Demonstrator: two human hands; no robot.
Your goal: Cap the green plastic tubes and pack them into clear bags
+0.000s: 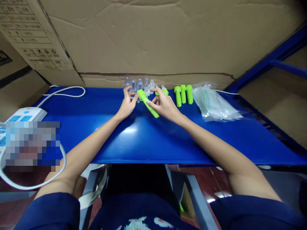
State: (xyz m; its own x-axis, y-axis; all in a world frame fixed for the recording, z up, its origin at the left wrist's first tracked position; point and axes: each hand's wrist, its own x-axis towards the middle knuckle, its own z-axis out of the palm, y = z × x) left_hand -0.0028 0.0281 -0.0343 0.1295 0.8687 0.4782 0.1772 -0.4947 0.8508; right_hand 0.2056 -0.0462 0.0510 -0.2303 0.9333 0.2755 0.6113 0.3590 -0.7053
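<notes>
A lime-green plastic handle with a wide round head [151,110] is held between my two hands, slanting down to the right above the blue table. My left hand [128,103] has its thumb and fingers closed at the head end. My right hand [165,103] pinches the handle along its upper part. Just behind my hands stand several clear plastic bottle-shaped pieces [139,83]. Another lime-green piece [165,91] with a clear tip lies behind my right fingers, partly hidden. To the right, three similar lime-green handles [183,94] lie side by side.
A clear plastic bag [212,102] with pale contents lies on the table [148,147] at right. A white power strip [30,113] with a cable sits at left. Cardboard [148,41] walls the back, and a blue metal frame [285,64] edges the right side.
</notes>
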